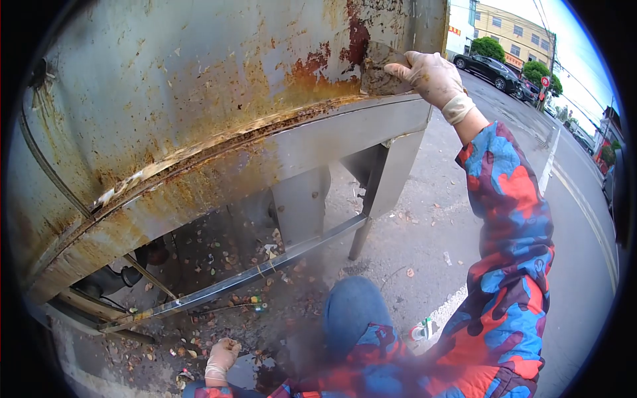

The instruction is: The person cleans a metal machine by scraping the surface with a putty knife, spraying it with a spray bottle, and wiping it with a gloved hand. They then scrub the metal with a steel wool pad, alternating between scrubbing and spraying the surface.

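Observation:
My right hand (430,76), in a thin pale glove with brown smears, presses a flat, grimy grey-brown rag (385,69) against the metal panel (219,73). The rag lies near the panel's right end, just above the ledge. Dark red and rust-brown stains mark the panel beside it. Low in the view, my left hand (223,358) is also gloved and hangs near my leg, away from the panel. Its fingers are curled in, and nothing shows in them.
Below the panel runs a rusted metal frame (318,136) with a lower rail (265,268) and legs. Dry leaves and litter cover the ground underneath. A bottle (419,331) lies by my knee (358,318). To the right is a road with a parked black car (490,70).

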The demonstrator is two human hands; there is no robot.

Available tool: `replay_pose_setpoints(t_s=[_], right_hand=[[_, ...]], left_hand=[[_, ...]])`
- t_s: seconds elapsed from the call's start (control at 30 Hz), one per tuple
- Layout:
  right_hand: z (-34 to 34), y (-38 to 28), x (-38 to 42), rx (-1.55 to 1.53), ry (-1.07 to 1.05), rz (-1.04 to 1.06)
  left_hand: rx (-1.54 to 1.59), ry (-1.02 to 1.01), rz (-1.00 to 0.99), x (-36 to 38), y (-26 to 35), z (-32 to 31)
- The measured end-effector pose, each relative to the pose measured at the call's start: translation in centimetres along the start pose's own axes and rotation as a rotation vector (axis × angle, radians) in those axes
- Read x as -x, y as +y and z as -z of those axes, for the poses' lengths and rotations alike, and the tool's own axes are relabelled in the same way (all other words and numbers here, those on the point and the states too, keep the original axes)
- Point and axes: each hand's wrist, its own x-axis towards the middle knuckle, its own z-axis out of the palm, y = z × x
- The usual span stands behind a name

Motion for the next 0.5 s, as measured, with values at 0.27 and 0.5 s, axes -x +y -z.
replay_pose_setpoints(t_s=[0.27,0.5], right_hand=[[-1.3,0.9,-0.8,0.004,0.143,-0.066],[-2.5,2.5,-1.7,0.014,0.220,-0.089]], left_hand=[[-0.061,-0.054,0.043,-0.2,0.8,0.1],[-0.101,-0.033,0.028,1.2,2.8,0.7]])
